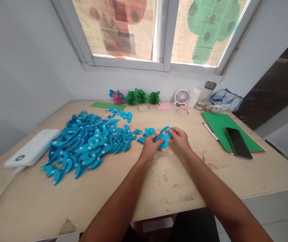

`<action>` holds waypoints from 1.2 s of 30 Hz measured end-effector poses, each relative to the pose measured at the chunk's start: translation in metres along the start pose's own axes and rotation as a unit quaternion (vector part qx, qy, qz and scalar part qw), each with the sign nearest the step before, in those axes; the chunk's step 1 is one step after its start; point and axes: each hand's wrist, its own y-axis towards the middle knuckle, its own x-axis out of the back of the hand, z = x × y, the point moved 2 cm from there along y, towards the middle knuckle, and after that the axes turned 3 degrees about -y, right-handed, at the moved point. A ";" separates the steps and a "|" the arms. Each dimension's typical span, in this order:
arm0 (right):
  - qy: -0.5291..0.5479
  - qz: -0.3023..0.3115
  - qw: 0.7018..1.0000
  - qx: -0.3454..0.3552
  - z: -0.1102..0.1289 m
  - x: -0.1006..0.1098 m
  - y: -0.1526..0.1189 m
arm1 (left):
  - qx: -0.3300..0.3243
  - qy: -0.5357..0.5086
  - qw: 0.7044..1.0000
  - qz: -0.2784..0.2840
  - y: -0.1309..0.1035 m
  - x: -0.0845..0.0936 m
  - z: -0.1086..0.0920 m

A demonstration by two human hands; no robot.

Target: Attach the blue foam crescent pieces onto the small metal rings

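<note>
Between my two hands is a curved blue paper cutout (164, 144), held just above the table. My left hand (152, 145) pinches its lower left side, thumb on top. At its upper right end, by a small white square, the fingers of my right hand (179, 136) are closed on it. Behind my left hand lies a small cluster of blue paper pieces (147, 132). A big heap of similar blue cutouts (88, 139), many bearing white squares, spreads over the table's left side.
A white power bank (34, 146) with a cable sits at far left. On the right are a green sheet (224, 129), a phone (238, 143) and a marker (210, 131). Along the back stand green paper ornaments (141, 96), a small fan (182, 97) and a bottle (207, 92).
</note>
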 end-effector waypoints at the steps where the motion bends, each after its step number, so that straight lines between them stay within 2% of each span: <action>1: 0.004 -0.002 1.000 -0.002 0.000 0.000 0.000 | 0.006 -0.003 1.000 0.005 0.000 -0.001 0.000; 15: -0.004 -0.003 1.000 -0.016 0.000 0.001 0.001 | 0.058 -0.068 0.993 0.076 -0.002 0.002 -0.005; 17: -0.011 -0.001 1.000 -0.018 0.001 0.001 0.001 | 0.030 -0.027 0.998 0.055 -0.001 0.002 -0.004; 21: 0.001 0.016 0.999 -0.034 0.003 0.001 0.000 | -0.062 0.097 0.993 -0.032 0.003 0.005 -0.005; 24: 0.029 0.013 0.999 -0.044 0.005 0.004 0.001 | -0.074 0.128 0.987 -0.060 0.004 0.008 -0.005; 26: 0.018 -0.015 0.999 -0.035 0.006 0.010 0.004 | -0.060 0.112 0.989 -0.081 0.004 0.009 -0.006; 28: -0.044 -0.056 0.997 -0.006 0.005 0.020 0.008 | -0.029 0.079 0.992 -0.094 0.004 0.010 -0.005; 30: -0.150 -0.086 0.985 0.025 0.003 0.030 0.013 | -0.001 0.048 0.995 -0.093 0.004 0.011 -0.003; 33: -0.351 -0.081 0.932 0.039 -0.002 0.039 0.018 | 0.017 0.015 0.996 -0.091 0.005 0.010 0.000; 36: -0.488 -0.063 0.869 0.048 -0.007 0.041 0.019 | 0.025 -0.009 0.995 -0.091 0.005 0.010 0.001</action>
